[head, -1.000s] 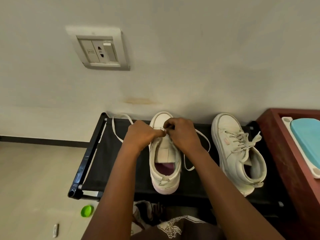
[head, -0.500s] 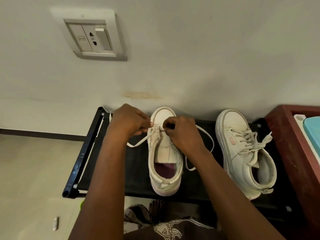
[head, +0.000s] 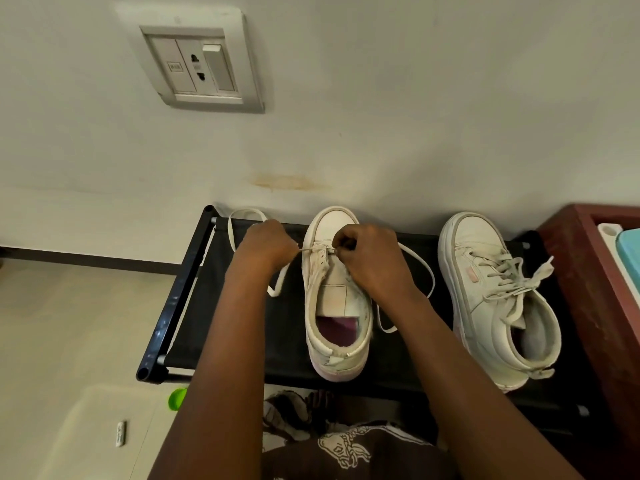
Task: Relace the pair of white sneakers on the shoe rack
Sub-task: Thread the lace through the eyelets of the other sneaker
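Two white sneakers stand on a black shoe rack [head: 194, 275], toes to the wall. The left sneaker [head: 337, 327] has its tongue bare; a white lace [head: 313, 249] crosses only its lowest eyelets. My left hand [head: 266, 245] pinches the lace's left part, which runs taut to the shoe, with a loose loop [head: 239, 216] behind it. On the shoe's right side my right hand [head: 367, 261] pinches the lace at the eyelet; the lace's free right end [head: 420, 271] curls on the rack. The right sneaker [head: 495, 299] is fully laced.
The wall with a socket plate [head: 199, 65] rises right behind the rack. A dark red cabinet [head: 585, 271] holding a white and teal object [head: 623, 251] stands at the right. On the floor to the left lie a green cap [head: 177, 398] and a small white stick [head: 120, 434].
My left hand pulled the lace out to the left, away from the shoe, drawing it taut. My right hand stayed at the eyelets. The view shifted slightly.
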Motion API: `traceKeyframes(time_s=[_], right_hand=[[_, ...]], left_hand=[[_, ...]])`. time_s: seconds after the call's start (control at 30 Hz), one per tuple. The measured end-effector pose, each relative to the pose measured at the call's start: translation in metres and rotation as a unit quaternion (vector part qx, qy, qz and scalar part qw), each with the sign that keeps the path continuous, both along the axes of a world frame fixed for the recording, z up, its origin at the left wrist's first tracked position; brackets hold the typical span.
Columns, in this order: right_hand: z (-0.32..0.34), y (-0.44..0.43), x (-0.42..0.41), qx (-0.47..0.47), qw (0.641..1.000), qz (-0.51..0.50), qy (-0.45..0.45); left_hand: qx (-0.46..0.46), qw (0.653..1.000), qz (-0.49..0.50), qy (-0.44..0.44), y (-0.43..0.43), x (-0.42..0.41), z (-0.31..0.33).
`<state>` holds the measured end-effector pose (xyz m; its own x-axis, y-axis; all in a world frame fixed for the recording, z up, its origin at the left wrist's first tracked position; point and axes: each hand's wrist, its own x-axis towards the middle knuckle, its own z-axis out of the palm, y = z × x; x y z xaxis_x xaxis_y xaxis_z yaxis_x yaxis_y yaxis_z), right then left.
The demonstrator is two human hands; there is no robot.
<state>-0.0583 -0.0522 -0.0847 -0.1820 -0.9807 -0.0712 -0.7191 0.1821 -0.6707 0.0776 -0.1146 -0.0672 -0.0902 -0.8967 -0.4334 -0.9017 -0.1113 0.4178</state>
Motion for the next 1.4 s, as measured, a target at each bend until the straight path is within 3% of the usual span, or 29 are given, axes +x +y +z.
traceKeyframes(time_s=[0.13,0.37,0.67,1.4], right_hand=[[0.002,0.001,0.000,-0.004,1.000,-0.018,-0.011],[0.004,0.003,0.002,0.000,0.998,-0.053,-0.038],[0.009,0.003,0.005,-0.006,0.998,0.047,0.037],[0.016,0.006,0.019,-0.051,0.994,0.071,0.062]], left_hand=[[0.044,0.994,0.006,0.105,0.005,-0.009,0.013],[0.074,0.993,-0.011,0.088,0.008,-0.015,0.017],[0.122,0.940,0.123,0.293,0.008,0.007,0.011],[0.145,0.925,0.112,0.332,0.007,0.014,0.011]])
